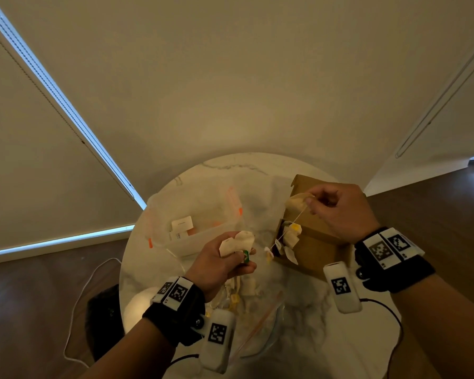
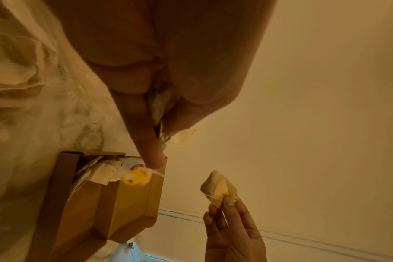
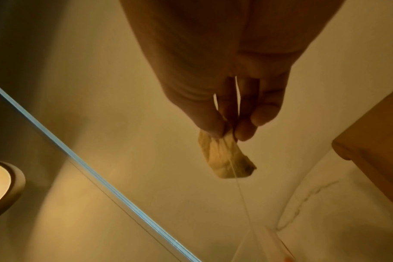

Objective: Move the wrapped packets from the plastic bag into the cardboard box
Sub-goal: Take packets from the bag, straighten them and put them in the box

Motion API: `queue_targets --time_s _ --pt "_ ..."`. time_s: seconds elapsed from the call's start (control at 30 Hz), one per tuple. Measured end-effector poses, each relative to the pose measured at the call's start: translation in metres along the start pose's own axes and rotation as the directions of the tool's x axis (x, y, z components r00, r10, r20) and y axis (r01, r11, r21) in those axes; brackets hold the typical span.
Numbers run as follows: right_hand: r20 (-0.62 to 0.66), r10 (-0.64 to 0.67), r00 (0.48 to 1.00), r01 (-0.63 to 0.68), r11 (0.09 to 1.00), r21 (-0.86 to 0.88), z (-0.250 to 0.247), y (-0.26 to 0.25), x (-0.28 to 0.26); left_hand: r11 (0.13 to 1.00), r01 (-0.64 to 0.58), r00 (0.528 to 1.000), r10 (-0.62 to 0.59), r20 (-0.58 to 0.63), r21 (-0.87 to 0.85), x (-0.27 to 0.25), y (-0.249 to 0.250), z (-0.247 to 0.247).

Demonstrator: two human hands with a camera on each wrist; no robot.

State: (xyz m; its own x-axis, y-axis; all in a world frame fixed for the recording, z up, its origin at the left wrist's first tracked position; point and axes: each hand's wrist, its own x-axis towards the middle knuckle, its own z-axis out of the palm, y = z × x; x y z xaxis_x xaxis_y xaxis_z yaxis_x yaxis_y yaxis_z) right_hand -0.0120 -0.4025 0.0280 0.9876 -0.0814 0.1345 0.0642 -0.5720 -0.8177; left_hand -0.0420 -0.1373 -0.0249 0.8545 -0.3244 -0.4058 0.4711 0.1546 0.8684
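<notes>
The packets are tea bags with strings and tags. My left hand (image 1: 241, 258) grips a couple of pale packets (image 1: 237, 242) with a green tag, held above the table just left of the open cardboard box (image 1: 316, 253). My right hand (image 1: 311, 199) pinches one packet (image 1: 296, 205) over the box's far side. Its string runs down to a yellow tag (image 1: 295, 227) among the packets lying in the box. The right wrist view shows thumb and fingers pinching that packet (image 3: 224, 159). The clear zip plastic bag (image 1: 260, 324) lies near me with more packets (image 1: 242, 289) at its mouth.
A translucent plastic tub (image 1: 203, 233) with orange clips stands behind my left hand on the round marble table (image 1: 230, 170). A white cable (image 1: 77, 310) hangs off the table's left side. A wall and blinds lie beyond the table's far edge.
</notes>
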Motion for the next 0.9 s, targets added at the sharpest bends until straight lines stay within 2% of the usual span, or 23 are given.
queue_targets --time_s 0.1,0.3,0.43,0.57,0.67,0.73,0.9 --pt "-0.083 0.009 0.996 -0.005 0.999 0.050 -0.006 -0.001 0.003 1.000 -0.004 1.000 0.004 -0.008 0.008 0.000 0.001 -0.001" --pt "-0.047 -0.008 0.999 0.011 0.999 0.048 -0.015 -0.009 0.003 0.998 0.042 0.997 -0.039 -0.073 0.048 0.000 0.003 0.000" --pt "-0.095 -0.016 0.995 0.024 0.996 0.086 -0.018 -0.017 0.002 0.993 0.092 0.987 -0.082 -0.139 0.071 0.002 0.005 0.000" --pt "-0.128 0.017 0.992 0.000 0.991 0.133 -0.018 -0.019 0.001 0.992 0.095 0.990 -0.086 -0.110 0.085 0.000 0.008 -0.001" --pt "-0.105 0.057 0.993 -0.033 0.974 0.223 -0.013 -0.022 -0.002 0.988 0.026 0.999 -0.019 -0.047 0.151 -0.004 0.013 -0.001" --pt "-0.090 0.083 0.993 -0.055 0.959 0.279 -0.009 -0.025 -0.004 0.975 -0.020 0.998 0.035 -0.060 0.223 -0.005 0.016 -0.002" --pt "-0.027 0.021 0.999 -0.015 0.976 0.215 -0.007 -0.031 -0.005 0.919 -0.118 0.979 0.171 -0.110 0.377 -0.010 0.024 -0.003"
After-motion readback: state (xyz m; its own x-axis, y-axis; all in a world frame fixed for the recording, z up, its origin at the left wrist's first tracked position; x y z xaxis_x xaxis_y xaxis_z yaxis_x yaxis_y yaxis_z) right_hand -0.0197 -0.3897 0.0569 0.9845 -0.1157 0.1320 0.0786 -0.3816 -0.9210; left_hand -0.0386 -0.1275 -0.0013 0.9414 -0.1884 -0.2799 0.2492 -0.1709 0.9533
